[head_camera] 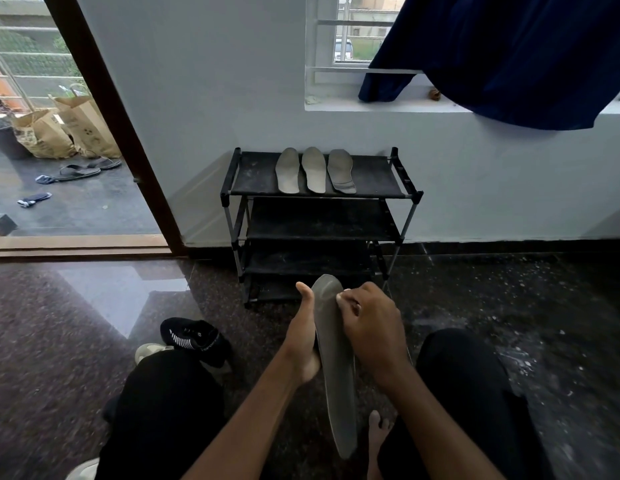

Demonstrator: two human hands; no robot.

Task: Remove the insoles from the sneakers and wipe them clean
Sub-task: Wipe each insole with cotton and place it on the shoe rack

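Over on the far left the doorway opens onto a balcony, with brown paper bags [66, 129] against the railing and a pair of flip-flops [83, 168] lying on the floor in front of them. Coming inside, a black sneaker [194, 339] sits on the dark polished floor [59, 341], just beside the person's left knee, and a pale shoe sole [149, 351] pokes out right next to it.

Now to the middle, and here's the action. The left hand [301, 337] grips a grey insole [336, 368] from its left side, thumb pointing up along the edge and fingers hidden behind it. The insole stands nearly upright between the knees, one rounded end up and the other down near a bare foot.

Behind it, against the wall, stands a black shoe rack [239, 174]. Three insoles [314, 169] lie side by side on its top shelf, well away from the hands.

The right hand [370, 327] is on the upper part of the held insole, knuckles up and fingers curled. It pinches a white scrap [341, 296] against the surface. What the scrap is made of is too small to tell.

Up at the right, a dark blue cloth [509, 64] hangs across the window and over the sill.
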